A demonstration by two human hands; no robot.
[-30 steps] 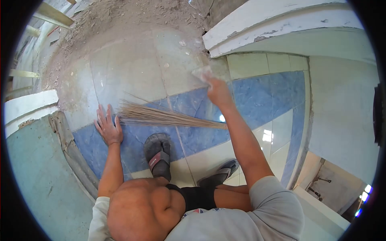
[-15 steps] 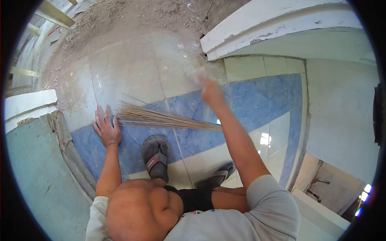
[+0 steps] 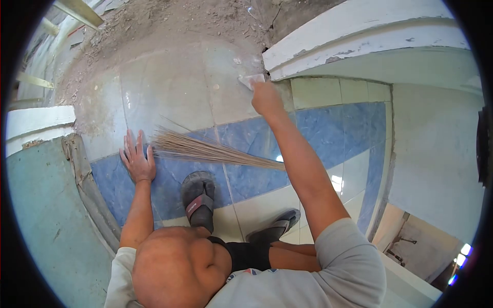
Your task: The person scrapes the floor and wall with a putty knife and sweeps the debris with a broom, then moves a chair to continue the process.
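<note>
Beyond the knuckles of the right grip (image 3: 267,97), closed around it, a pale scraper (image 3: 249,80) sits at the dusty tiles (image 3: 169,92); a low, even edge would suit, the open left grip (image 3: 137,163) bracing past the broom (image 3: 210,149).

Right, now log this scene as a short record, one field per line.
right hand: holding a pale flat piece low over the pale tiles
left hand: palm down, fingers spread, on the floor beside the broom's bristle end
right hand position: near the corner of the white ledge
broom: lying across the blue tiles, one end hidden by the right forearm
beyond tiles: loose dirt
footwear: dark sandals
</note>
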